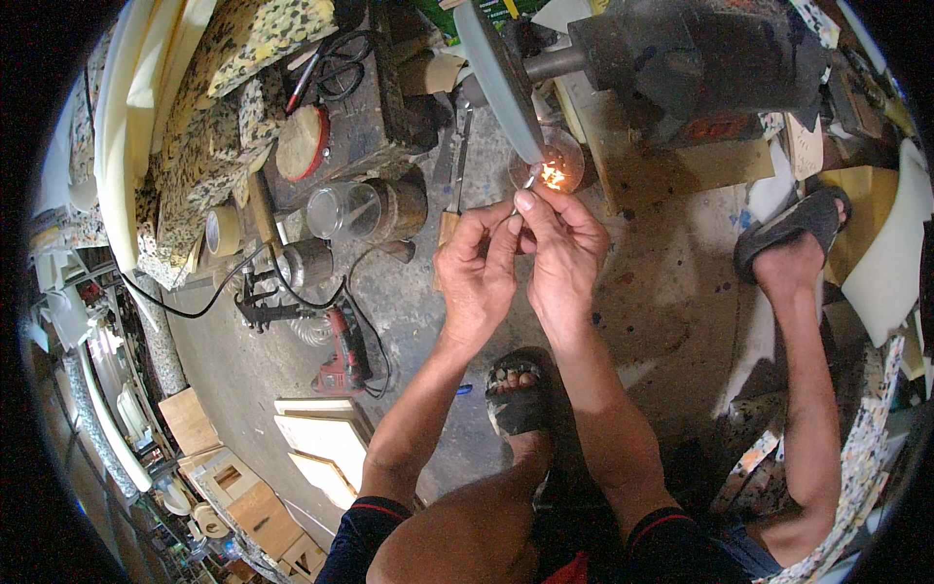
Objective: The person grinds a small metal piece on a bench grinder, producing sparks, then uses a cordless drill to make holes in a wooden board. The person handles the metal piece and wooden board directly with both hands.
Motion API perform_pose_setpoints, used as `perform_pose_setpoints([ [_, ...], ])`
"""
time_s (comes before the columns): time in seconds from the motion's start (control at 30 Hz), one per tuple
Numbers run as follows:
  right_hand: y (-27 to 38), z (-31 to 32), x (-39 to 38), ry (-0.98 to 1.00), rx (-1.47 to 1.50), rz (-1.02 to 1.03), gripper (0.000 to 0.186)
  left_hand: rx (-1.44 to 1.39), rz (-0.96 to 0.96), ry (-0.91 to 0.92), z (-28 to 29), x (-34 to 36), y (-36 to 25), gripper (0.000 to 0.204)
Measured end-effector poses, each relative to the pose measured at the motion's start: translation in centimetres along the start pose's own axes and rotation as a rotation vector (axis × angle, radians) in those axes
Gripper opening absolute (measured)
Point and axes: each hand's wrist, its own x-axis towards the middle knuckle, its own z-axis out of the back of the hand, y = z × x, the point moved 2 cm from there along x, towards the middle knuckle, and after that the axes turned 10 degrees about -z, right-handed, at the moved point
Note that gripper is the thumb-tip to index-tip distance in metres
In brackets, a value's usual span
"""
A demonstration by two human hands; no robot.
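Note:
My left hand (482, 263) and my right hand (561, 248) are close together at the centre, thumbs and fingers pinched on a thin metal piece (530, 182). Its tip is at the lower edge of a grey grinding wheel (496, 78), where bright orange sparks (552, 174) fly in front of a round, clear object I cannot make out fully. The wheel's shaft runs into a dark motor (700, 73) at upper right. A long tool with a wooden handle (447, 234) lies behind my left hand, partly hidden.
Jars (336, 209), a tape roll (222, 232), a red-and-black drill (341, 360), cables (195, 313) and foam scraps (272, 39) lie left. Boards (321, 428) lie lower left. My sandalled feet (516, 394) (788, 229) rest either side of my right arm, near yellow and white offcuts (885, 263).

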Motion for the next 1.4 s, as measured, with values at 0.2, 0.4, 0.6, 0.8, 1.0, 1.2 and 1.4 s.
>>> perform_pose_setpoints([
  [0.2, -0.1, 0.1, 0.1, 0.007, -0.021, 0.020, 0.018, -0.027, 0.007, -0.004, 0.0, -0.1, 0.2, 0.011],
  [0.4, -0.2, 0.1, 0.1, -0.016, -0.074, 0.011, 0.018, -0.013, -0.013, -0.002, 0.2, -0.2, 0.4, 0.012],
  [0.6, -0.1, 0.3, 0.2, 0.004, -0.033, 0.012, 0.017, -0.066, 0.009, -0.015, -0.1, -0.2, 0.4, 0.012],
  [0.8, -0.1, 0.0, 0.1, -0.002, -0.028, -0.005, 0.018, -0.061, 0.003, -0.019, 0.0, -0.2, 0.5, 0.012],
  [1.0, -0.3, 0.5, 0.4, 0.002, -0.056, 0.011, 0.019, -0.051, -0.002, -0.012, 0.0, -0.3, 0.6, 0.013],
  [1.2, -0.2, 0.1, 0.3, 0.003, -0.023, 0.011, 0.018, -0.048, -0.030, -0.022, -0.1, -0.2, 0.4, 0.012],
  [1.4, 0.0, 0.1, -0.5, 0.028, -0.040, -0.017, 0.016, -0.022, 0.017, -0.023, 0.3, -0.8, -0.3, 0.013],
])
